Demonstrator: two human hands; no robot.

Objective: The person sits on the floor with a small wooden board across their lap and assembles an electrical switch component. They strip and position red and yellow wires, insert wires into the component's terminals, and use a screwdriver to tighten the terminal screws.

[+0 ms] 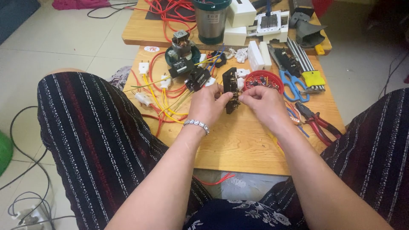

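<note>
Low over a pale tiled floor sits the wooden table (238,145) you are working at, with your striped trouser legs on either side of it. Your left hand (207,105) and right hand (262,103) meet above the middle of the table, both closed on a small black electrical part (231,87) that stands upright between them. Your left fingertips pinch its left edge, your right fingertips pinch its right side, and a beaded bracelet (196,124) circles your left wrist.

Just beyond the part, to the right, a red round dish (264,79) holds small pieces too tiny to tell apart. Right of the dish lie blue-handled scissors (294,87), and nearer you, at the table's right edge, red-handled pliers (317,123). To the far left of your hands a small motor (182,47) sits among red and yellow wires (159,100) with white plugs. A second wooden table (140,30) stands farther off, bearing a metal cylinder (211,19) and white boxes (240,17).
</note>
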